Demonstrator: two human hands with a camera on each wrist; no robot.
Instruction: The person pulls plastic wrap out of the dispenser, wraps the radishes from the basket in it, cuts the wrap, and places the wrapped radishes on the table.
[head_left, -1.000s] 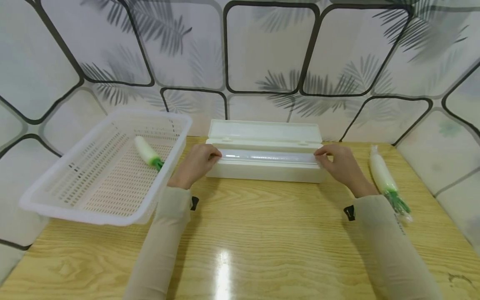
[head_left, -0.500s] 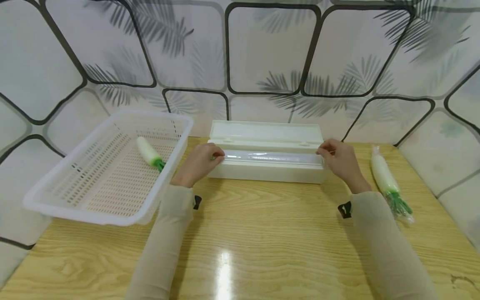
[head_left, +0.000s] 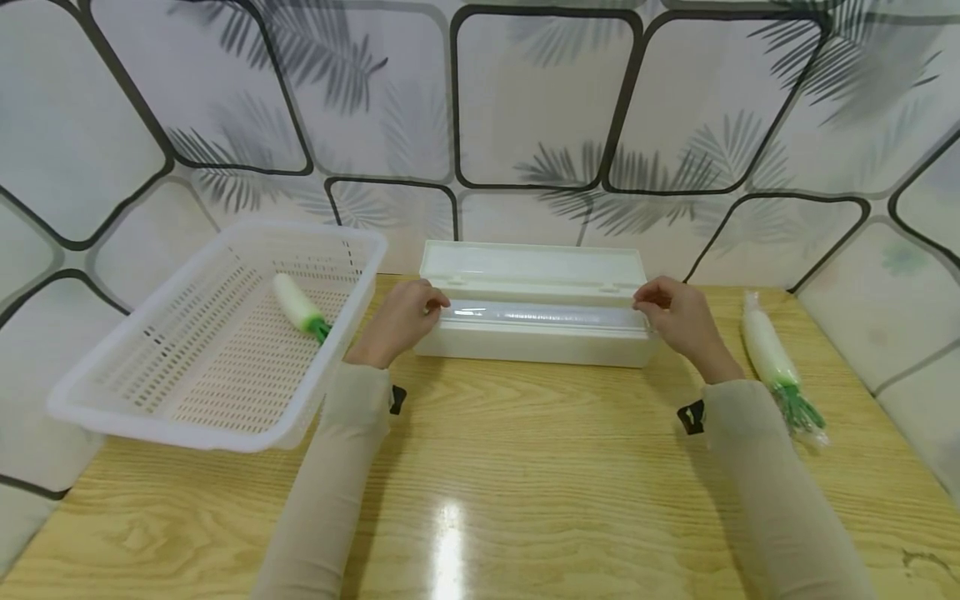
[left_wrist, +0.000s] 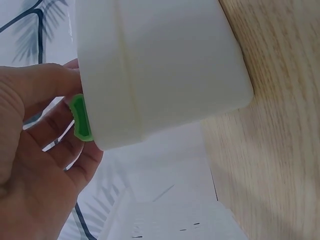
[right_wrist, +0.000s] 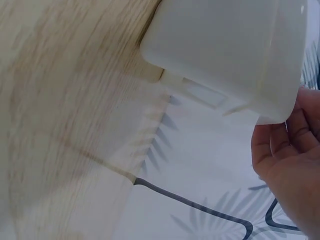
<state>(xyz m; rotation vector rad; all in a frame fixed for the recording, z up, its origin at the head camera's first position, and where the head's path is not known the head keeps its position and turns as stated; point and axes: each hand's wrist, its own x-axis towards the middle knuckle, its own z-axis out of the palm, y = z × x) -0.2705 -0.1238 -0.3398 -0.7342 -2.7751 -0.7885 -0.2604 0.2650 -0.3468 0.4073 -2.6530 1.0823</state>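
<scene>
A long white cling film dispenser (head_left: pixel 534 347) stands on the table with its lid (head_left: pixel 531 263) raised at the back. Clear cling film (head_left: pixel 540 313) lies across its top. At the left end, my left hand (head_left: pixel 399 323) pinches the film's corner between thumb and fingertips. My right hand (head_left: pixel 681 323) pinches the opposite corner. The left wrist view shows a small green plastic piece (left_wrist: pixel 81 118) at the dispenser's top edge beside the left fingers. In the right wrist view the fingers (right_wrist: pixel 280 142) are behind the dispenser's end (right_wrist: pixel 225 55), their tips partly hidden.
A white perforated basket (head_left: pixel 217 442) stands at the left, holding a white radish (head_left: pixel 297 302) with green tops. Another white radish (head_left: pixel 771 354), wrapped in clear film, lies at the right. A patterned wall covering (head_left: pixel 540 100) rises directly behind the wooden table (head_left: pixel 540 467).
The right hand has shifted slightly up and outward from the dispenser's end. The left fingers have moved slightly up and rightward along the film. Basket and radishes stay in place.
</scene>
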